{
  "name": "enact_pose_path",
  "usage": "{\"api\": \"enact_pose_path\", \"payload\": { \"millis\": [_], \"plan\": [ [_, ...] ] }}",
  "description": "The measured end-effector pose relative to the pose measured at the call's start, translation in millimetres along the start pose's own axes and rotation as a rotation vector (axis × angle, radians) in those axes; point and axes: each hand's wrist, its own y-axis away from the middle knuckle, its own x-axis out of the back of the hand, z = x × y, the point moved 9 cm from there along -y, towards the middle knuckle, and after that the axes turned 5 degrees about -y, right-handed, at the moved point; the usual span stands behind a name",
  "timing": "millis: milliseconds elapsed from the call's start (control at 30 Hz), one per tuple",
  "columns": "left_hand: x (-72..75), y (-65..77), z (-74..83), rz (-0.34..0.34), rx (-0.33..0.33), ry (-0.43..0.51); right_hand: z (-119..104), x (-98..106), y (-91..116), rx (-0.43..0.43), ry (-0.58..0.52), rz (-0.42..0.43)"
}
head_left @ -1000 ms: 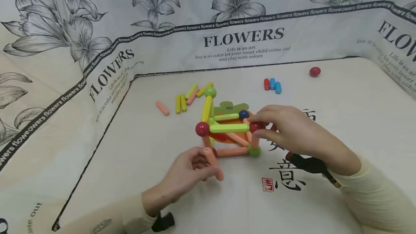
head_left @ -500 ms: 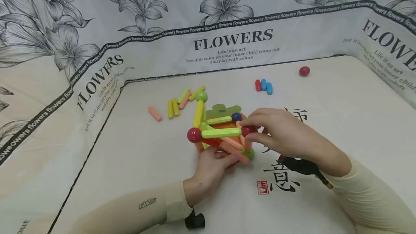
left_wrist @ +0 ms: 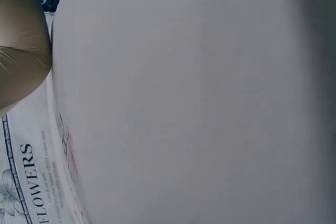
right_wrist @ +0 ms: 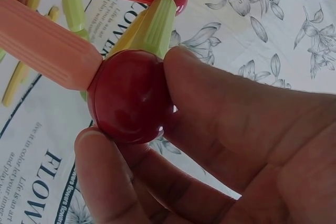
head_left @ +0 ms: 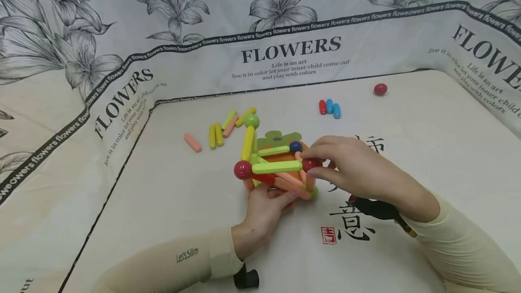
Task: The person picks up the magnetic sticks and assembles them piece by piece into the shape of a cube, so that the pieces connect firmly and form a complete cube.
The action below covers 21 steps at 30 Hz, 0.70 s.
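Observation:
A frame built of magnetic rods and balls stands mid-table in the head view, with a light green rod (head_left: 277,167) along its upper front. My right hand (head_left: 358,171) pinches the dark red ball (right_wrist: 131,98) at its upper right corner; a salmon rod (right_wrist: 47,40) and a light green rod (right_wrist: 156,27) meet that ball. Low at the front, my left hand (head_left: 260,216) holds another salmon rod (head_left: 295,188) between thumb and fingers, its right end close by a green ball (head_left: 314,192). The other front corner bears a red ball (head_left: 243,169). The left wrist view misses the left hand's work.
Behind the frame at left lie several loose rods, among them a salmon rod (head_left: 192,142) and a yellow rod (head_left: 212,137). Farther right are a short red rod (head_left: 323,107), two blue rods (head_left: 336,111) and a red ball (head_left: 380,89). Printed cloth (head_left: 195,76) rises behind the table.
My left hand has moved right and in to the frame's lower front, turning the salmon rod to slant toward the green ball. My right hand keeps its hold on the red ball. The head view has shifted slightly.

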Motion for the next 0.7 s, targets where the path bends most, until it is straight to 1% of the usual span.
{"api": "enact_pose_path", "payload": {
  "millis": [133, 400, 533, 600, 700],
  "plan": [
    [0.4, -0.8, 0.6, 0.007, -0.009, 0.030, 0.3, -0.1, -0.2, 0.000, -0.001, -0.002],
    [-0.2, 0.2, -0.8, 0.010, -0.014, 0.035, 1.9, -1.7, 0.9, -0.012, -0.002, -0.004],
    [1.7, 0.6, 0.5, 0.032, -0.039, 0.032, 0.7, -1.2, 0.4, 0.004, 0.000, 0.002],
    [2.6, 0.8, 2.5, 0.045, -0.062, 0.027, -0.2, -0.7, 0.1, 0.015, 0.001, 0.006],
    [2.7, 0.5, 4.1, 0.052, -0.081, 0.024, -0.8, 0.1, -0.3, 0.021, -0.002, 0.008]
  ]
}}
